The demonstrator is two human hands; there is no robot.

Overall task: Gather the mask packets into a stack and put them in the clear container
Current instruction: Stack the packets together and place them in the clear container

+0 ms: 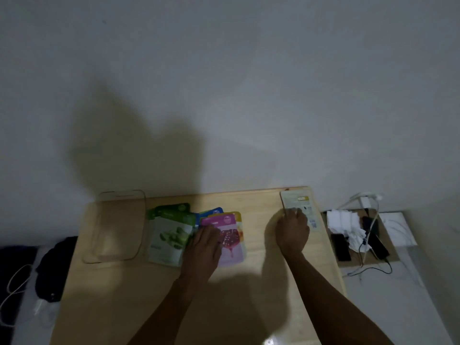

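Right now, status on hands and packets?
Left hand flat on the fanned packets. Right hand on the lone packet at the far right. Clear container empty. Nothing blocking.

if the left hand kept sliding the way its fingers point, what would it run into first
The left hand points up and slightly left, resting across the fanned mask packets. Beyond them, only bare table and probably the wall.

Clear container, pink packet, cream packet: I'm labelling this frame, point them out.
clear container (139, 220): head view, right wall.
pink packet (230, 245): head view, printed front.
cream packet (297, 201): head view, upper front.
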